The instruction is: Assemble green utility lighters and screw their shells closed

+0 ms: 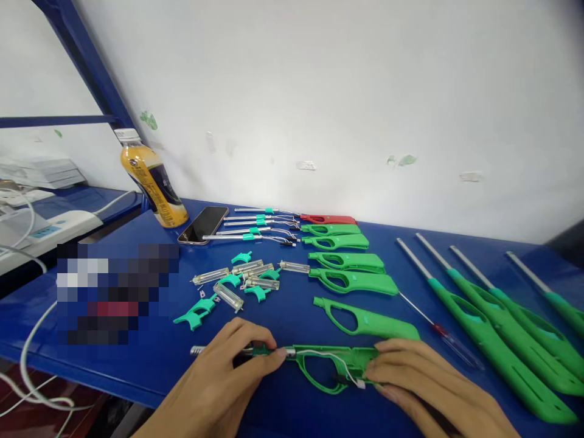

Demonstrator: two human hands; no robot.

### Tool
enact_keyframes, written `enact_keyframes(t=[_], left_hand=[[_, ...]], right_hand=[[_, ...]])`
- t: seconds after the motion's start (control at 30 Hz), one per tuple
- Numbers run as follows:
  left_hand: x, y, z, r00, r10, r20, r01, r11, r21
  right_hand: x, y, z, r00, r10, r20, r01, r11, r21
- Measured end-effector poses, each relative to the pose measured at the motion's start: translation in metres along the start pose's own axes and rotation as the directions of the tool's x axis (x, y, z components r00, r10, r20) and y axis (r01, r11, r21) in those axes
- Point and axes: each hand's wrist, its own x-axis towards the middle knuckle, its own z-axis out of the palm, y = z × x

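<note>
- Gripping a silver metal tube between the closed fingers of the left hand, at the near edge of the desk.
- Holding the right end of an open green plastic handle shell in the curled fingers of the right hand, with the tube at its left end.
- Lying across the shell: thin white wires, ending at a small white connector.
- Set out beyond, in a column: five closed-outline green plastic handle pieces and, farthest, a red one.
- Left of these, near the wall: five metal tubes with teal clips and wires.
- Scattered nearer: clear cylinders with metal ends and teal plastic triggers.
- To the right: a screwdriver with a red and clear handle, then four green lighters with long metal tips.
- Far left: a dark phone beside a yellow drink bottle with white cap.
- Nearer left: a pixelated patch, contents unclear.
</note>
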Motion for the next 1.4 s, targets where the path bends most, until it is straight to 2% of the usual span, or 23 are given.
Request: enact_keyframes(t=[0.2, 0.37, 0.67, 0.87, 1.03, 1.13, 1.3, 1.4], left_hand=[[-0.001, -0.001, -0.001, 1.000, -0.003, 0.014, 0.004, 0.998, -0.065], [0.001, 0.000, -0.004, 0.998, -0.012, 0.067, 0.014, 1.000, -0.024], [0.008, 0.003, -0.004, 0.999, 0.017, 0.033, -0.018, 0.999, 0.036], [0.003, -0.001, -0.006, 0.996, -0.001, 0.088, -0.004, 0.999, 0.054], [0.003, -0.003, -0.004, 0.997, 0.012, 0.075, -0.014, 0.999, 0.030], [0.005, -0.003, -0.004, 0.997, -0.009, 0.081, 0.009, 1.000, 0.000], [0.001, -0.004, -0.003, 0.994, -0.020, 0.106, 0.024, 0.999, -0.033], [-0.002, -0.005, -0.001, 0.995, -0.033, 0.093, 0.037, 0.998, -0.050]], right_hand=[[0.004, -0.006, -0.004, 1.000, -0.005, 0.009, 0.006, 0.999, -0.039], [0.002, -0.006, -0.003, 0.999, 0.034, 0.029, -0.033, 0.999, -0.019], [0.003, -0.008, -0.005, 0.997, 0.047, 0.061, -0.048, 0.999, 0.014], [0.003, -0.008, -0.003, 0.998, 0.033, 0.060, -0.035, 0.999, 0.031], [0.002, -0.009, -0.004, 0.997, 0.033, 0.071, -0.035, 0.999, 0.023], [0.003, -0.014, -0.006, 0.997, 0.049, 0.060, -0.048, 0.999, -0.017], [0.012, -0.026, -0.002, 0.997, 0.075, -0.031, -0.080, 0.983, -0.168], [0.016, -0.027, 0.005, 0.999, 0.044, -0.026, -0.048, 0.985, -0.163]])
